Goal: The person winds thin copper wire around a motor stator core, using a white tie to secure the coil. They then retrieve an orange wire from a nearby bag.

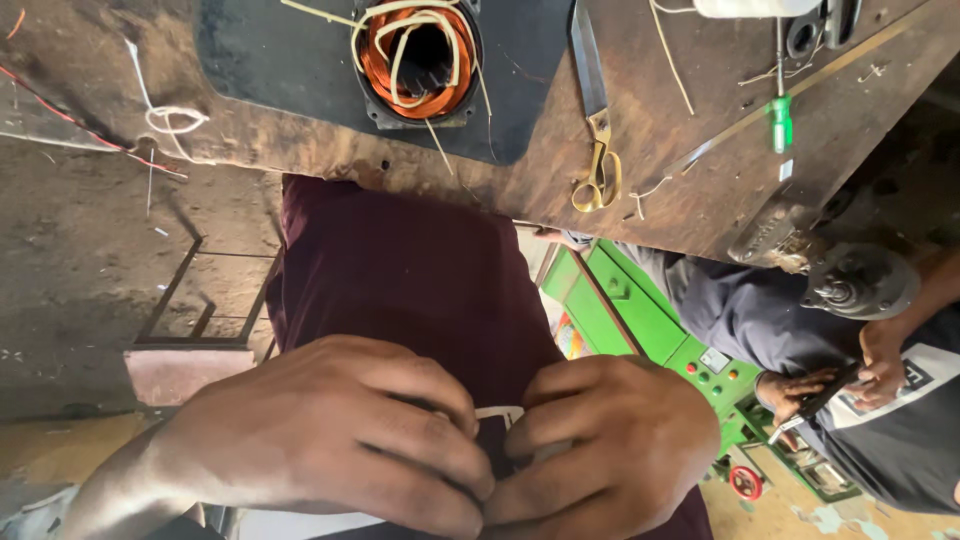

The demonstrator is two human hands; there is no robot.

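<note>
Strip (498,412) of white material (thin) pinched between left hand (330,430) and right hand (600,440)

— Do we see any labels or screens here?
— We see one small white rectangular label (714,360) on the green machine's (640,320) top, beside its coloured buttons (715,377). A white tag (785,170) lies on the counter (700,190) under the green-handled screwdriver (780,122).
</note>
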